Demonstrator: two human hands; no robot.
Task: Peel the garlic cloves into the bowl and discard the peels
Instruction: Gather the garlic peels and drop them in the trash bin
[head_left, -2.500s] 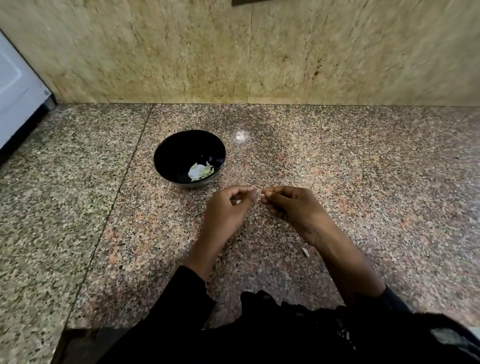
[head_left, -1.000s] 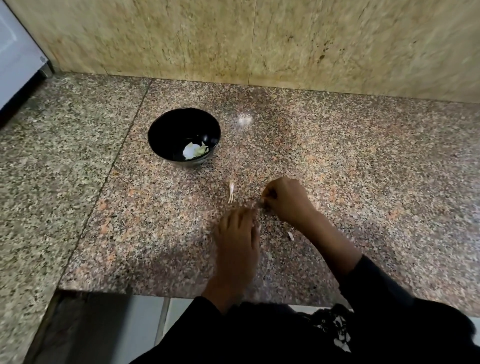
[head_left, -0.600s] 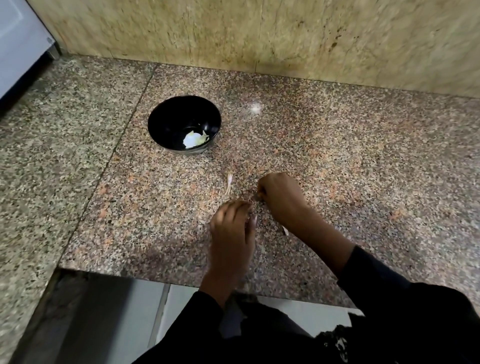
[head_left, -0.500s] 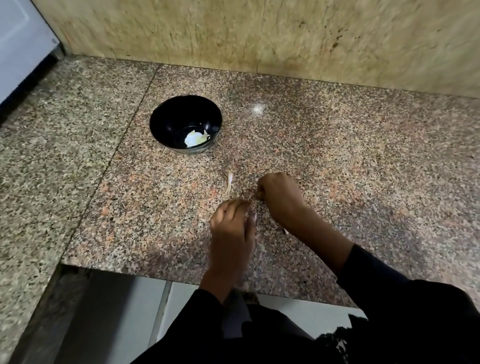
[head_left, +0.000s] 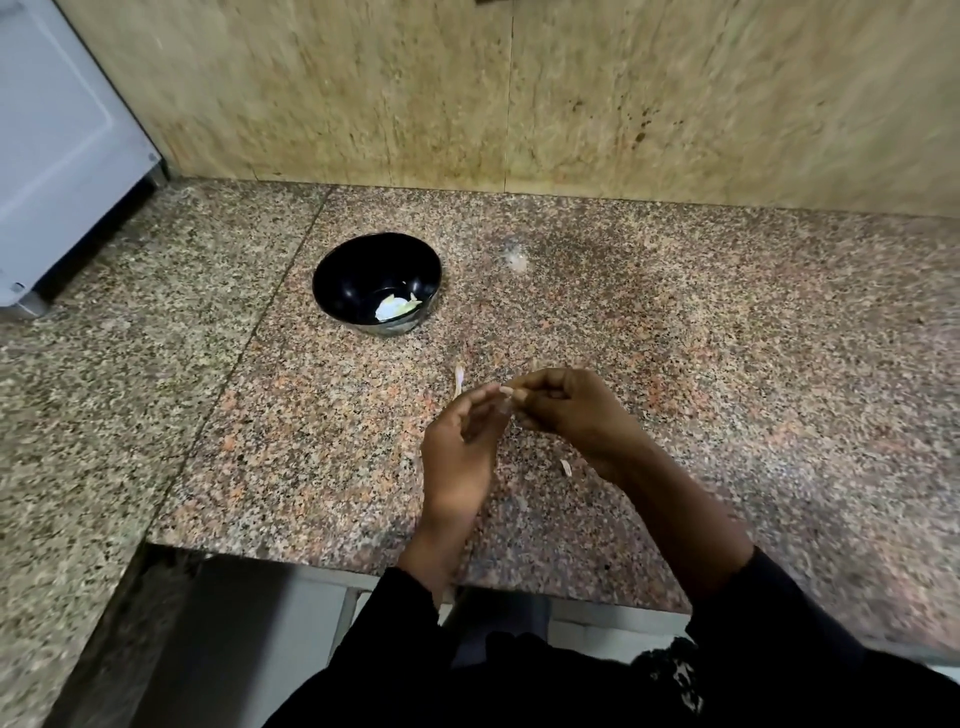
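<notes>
**Hands lifted off the table, working 1 small piece between them**

Half a second ago both my hands were sitting low on the table; now I am holding them raised above it, fingertips meeting. My left hand (head_left: 460, 447) is curling its fingers toward my right hand (head_left: 566, 410), and both are pinching a small pale garlic piece (head_left: 508, 393) between their tips. My grip is closing tight on it, but the piece is mostly hidden by my fingers and blurred, so I cannot tell whether it is clove or peel.

The black bowl (head_left: 358, 270) is sitting farther back on the granite table (head_left: 727, 364), well apart from my hands, with pale garlic (head_left: 395, 307) lying in its bottom; how many pieces I cannot make out.

I am counting 1 bowl, 2 hands and 2 loose peels on the table: 1 long peel (head_left: 458, 378) just beyond my left fingertips, and 1 small scrap (head_left: 566, 467) beside my right wrist.
</notes>
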